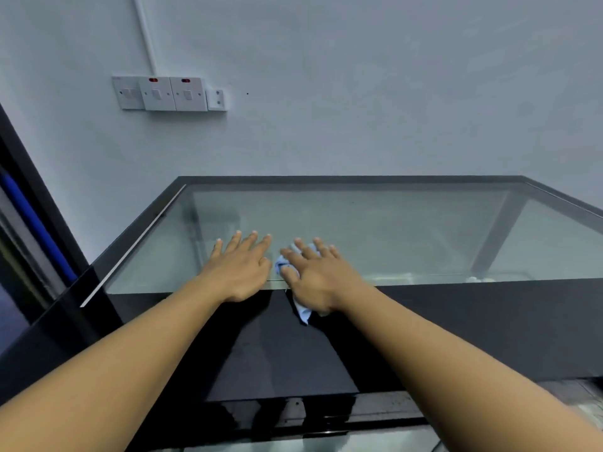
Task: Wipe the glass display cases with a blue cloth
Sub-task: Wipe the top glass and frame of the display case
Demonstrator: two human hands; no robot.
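A glass display case with a black frame stands against the wall, its glass top facing me. My right hand lies flat with fingers spread on a light blue cloth, pressing it onto the near edge of the glass; a corner of the cloth pokes out below the palm over the black frame. My left hand rests flat on the glass just left of it, fingers spread, holding nothing. The cloth is mostly hidden under my right hand.
A grey wall rises behind the case, with a row of white switches at upper left. A dark door frame runs down the left side. A black ledge and lower glass sit near me.
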